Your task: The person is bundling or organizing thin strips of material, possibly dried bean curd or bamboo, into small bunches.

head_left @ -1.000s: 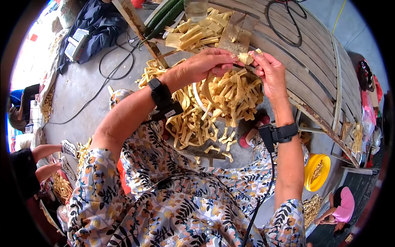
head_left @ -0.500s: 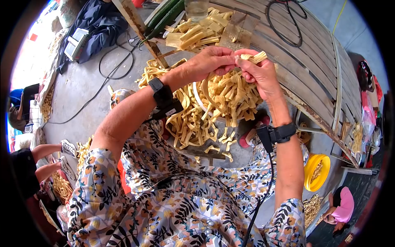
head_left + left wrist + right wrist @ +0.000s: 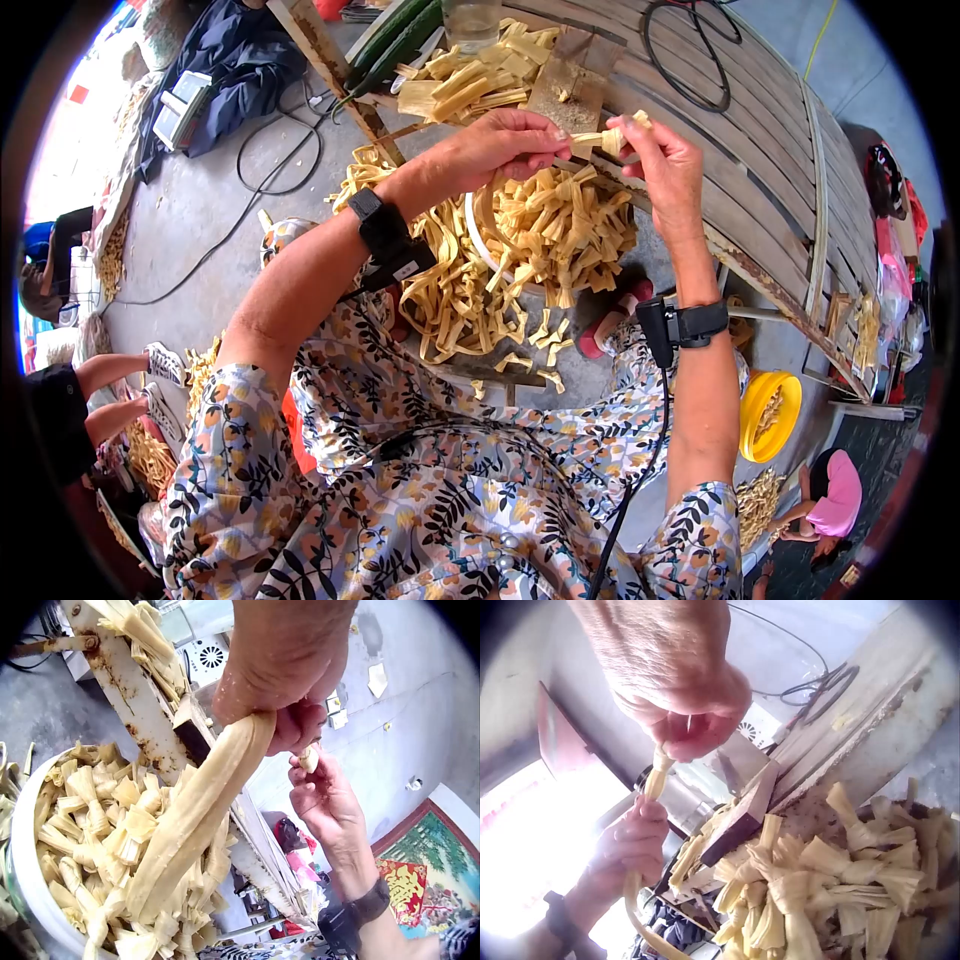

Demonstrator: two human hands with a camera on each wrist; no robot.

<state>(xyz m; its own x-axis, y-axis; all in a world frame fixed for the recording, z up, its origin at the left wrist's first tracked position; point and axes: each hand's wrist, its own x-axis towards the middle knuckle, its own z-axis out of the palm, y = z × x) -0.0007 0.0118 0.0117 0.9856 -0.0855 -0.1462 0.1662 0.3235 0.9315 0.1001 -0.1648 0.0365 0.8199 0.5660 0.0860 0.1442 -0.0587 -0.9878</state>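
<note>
A pale yellow tofu-skin strip [image 3: 590, 141] spans the gap between my two hands above the bucket. My left hand [image 3: 500, 150] pinches one part of it; a long flat tail of the strip [image 3: 195, 810] hangs from that hand in the left wrist view. My right hand [image 3: 668, 178] pinches the other end between thumb and fingers. By the right fingertips, the strip [image 3: 658, 774] is bunched into a wrapped, knot-like part. Below sits a white-rimmed bucket [image 3: 28, 847] heaped with knotted strips [image 3: 575, 225].
Loose strips [image 3: 440, 300] lie left of the bucket. On the slatted table [image 3: 760, 170] are flat cut pieces [image 3: 480, 75], a wooden block [image 3: 575, 80], a glass [image 3: 472, 22] and a black cable [image 3: 690, 60]. A yellow bucket [image 3: 770, 415] stands at right.
Half a second ago my hands met with the strip bunched at the right fingers. Now they are drawn apart, and the strip stretches between them.
</note>
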